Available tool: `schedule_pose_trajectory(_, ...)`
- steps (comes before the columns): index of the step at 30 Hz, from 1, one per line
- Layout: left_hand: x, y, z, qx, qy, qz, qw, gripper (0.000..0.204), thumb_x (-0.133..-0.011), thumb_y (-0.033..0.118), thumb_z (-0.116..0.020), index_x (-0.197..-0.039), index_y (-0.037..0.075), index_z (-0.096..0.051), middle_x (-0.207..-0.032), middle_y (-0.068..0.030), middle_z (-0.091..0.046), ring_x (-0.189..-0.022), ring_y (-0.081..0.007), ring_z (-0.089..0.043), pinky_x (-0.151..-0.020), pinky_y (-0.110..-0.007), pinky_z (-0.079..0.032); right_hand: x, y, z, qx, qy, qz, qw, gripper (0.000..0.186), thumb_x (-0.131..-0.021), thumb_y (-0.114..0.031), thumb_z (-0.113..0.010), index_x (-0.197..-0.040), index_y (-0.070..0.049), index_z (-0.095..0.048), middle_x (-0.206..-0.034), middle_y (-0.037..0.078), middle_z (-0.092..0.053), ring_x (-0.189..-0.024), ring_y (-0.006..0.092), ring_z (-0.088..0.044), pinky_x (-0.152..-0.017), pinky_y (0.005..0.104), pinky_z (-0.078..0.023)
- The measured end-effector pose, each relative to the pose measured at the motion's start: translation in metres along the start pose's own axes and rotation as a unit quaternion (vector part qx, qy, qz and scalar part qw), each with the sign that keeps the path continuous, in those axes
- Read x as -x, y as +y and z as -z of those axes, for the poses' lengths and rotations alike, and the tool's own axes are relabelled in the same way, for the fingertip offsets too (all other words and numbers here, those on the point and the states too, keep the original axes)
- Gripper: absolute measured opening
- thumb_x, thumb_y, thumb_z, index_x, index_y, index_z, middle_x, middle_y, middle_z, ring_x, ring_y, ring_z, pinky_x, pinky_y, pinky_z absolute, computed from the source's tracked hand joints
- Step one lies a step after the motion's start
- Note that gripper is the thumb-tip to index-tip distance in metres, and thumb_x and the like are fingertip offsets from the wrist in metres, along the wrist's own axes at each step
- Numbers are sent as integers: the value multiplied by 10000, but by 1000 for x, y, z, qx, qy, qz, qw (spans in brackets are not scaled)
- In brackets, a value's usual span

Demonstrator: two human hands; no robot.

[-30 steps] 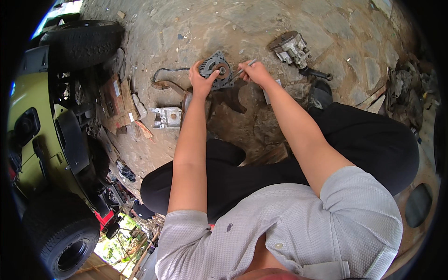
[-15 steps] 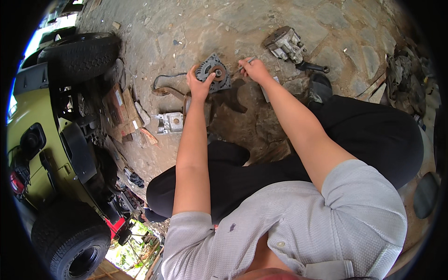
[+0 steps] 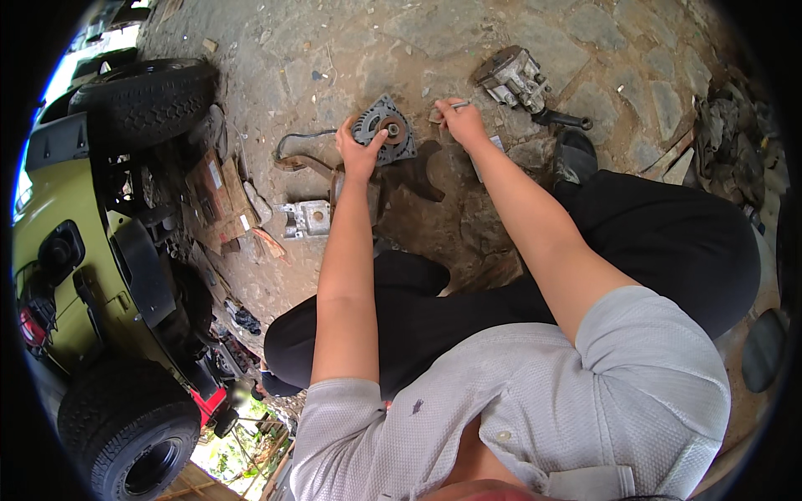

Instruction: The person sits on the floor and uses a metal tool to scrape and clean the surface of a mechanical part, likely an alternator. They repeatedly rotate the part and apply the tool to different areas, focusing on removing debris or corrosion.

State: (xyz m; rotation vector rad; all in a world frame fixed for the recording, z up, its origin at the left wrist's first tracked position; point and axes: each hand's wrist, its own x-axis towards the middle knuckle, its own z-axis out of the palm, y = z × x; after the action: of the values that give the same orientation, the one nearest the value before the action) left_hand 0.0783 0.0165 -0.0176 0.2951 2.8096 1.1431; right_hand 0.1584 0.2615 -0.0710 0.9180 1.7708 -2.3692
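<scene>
My left hand (image 3: 359, 156) grips a grey finned alternator housing (image 3: 404, 149) by its left side, thumb lying near the hub. A rusty brown ring surrounds the bearing at the housing's centre. To its right, clear of the housing, my right hand (image 3: 464, 123) is closed in a pinch. A thin greyish piece shows by its fingers, too small to name. Below the housing lies a dark curved metal piece (image 3: 424, 171) on the ground. A silvery metal block (image 3: 309, 219) sits left of my left forearm.
A greasy metal assembly (image 3: 516, 77) with a dark arm lies at far right. A bent brown strip (image 3: 302, 164) and a black cable lie left of my hand. At left are cardboard scraps (image 3: 219, 200), a loose tyre (image 3: 150, 92) and a green vehicle (image 3: 71, 275). Dark cloth (image 3: 725, 142) is heaped at right.
My right hand has drawn slightly right, away from the alternator housing. My left hand keeps its hold on the housing, which stays in nearly the same place.
</scene>
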Motion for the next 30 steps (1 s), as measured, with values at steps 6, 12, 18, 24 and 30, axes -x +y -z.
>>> schedule_pose_trajectory(6,-1,5,0,9,-10,4,1000,863,-747,417,-928,-1422,60,-527,-1433,-179,-464,-1374,-368,-422,-1173,-498,-312,-4,-6,-2,6,-28,-4,1000,302,-1041,-320,-642,-1025,-37,-747,-761,53,-724,-629,114,-652,-557,282,-485)
schedule_pose_trajectory(12,1,1,1,1,-4,1,1000,873,-759,398,-922,-1447,46,-516,-1431,-187,-466,-1368,-358,-433,-1175,-460,-331,-4,-12,4,72,-106,-33,991,331,-1042,-340,-639,-1048,-29,-750,-786,70,-747,-636,127,-665,-572,298,-506)
schedule_pose_trajectory(18,0,-2,1,-21,-3,-4,1000,877,-757,399,-924,-1442,35,-515,-1401,-198,-485,-1358,-362,-444,-1171,-457,-338,-12,-32,-15,64,27,85,994,376,-995,-395,-679,-1049,-35,-770,-772,60,-766,-691,137,-708,-663,313,-554)
schedule_pose_trajectory(24,-1,6,1,-22,-6,1,1000,882,-763,399,-921,-1439,13,-507,-1404,-198,-480,-1355,-361,-447,-1169,-457,-339,-26,-58,-39,93,-23,109,989,360,-992,-374,-693,-1070,-33,-776,-799,54,-775,-741,146,-721,-696,316,-555)
schedule_pose_trajectory(30,0,1,1,-37,-1,-12,999,872,-762,391,-921,-1430,7,-512,-1403,-198,-482,-1348,-361,-454,-1162,-459,-348,-24,-49,-38,36,-7,72,997,348,-992,-373,-695,-1060,-42,-780,-807,63,-774,-761,149,-727,-706,314,-552)
